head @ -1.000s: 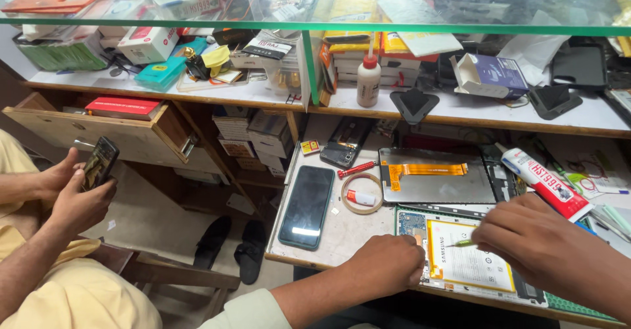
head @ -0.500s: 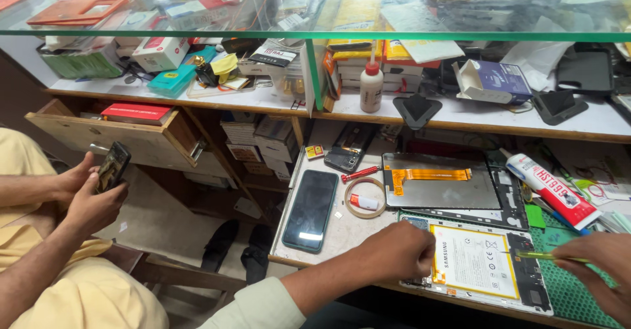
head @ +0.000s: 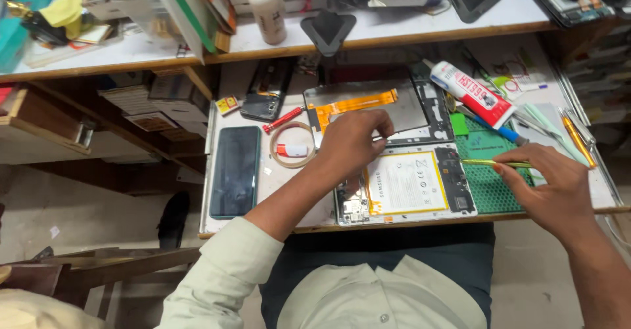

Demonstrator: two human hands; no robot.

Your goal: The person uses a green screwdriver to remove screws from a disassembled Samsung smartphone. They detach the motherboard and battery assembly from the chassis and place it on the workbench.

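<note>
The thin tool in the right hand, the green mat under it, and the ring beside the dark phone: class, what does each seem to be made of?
Tool in the right hand: probably metal, with a yellowish glint.
Green mat: looks like rubber or silicone; matte, gridded.
Ring beside the dark phone: seemingly a tape roll, translucent tan band.

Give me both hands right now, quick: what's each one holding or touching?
Left hand: fingers curled, pressing on the opened tablet; holding nothing visible.
Right hand: closed on thin yellow-green tweezers, tip at the tablet's edge.
</note>
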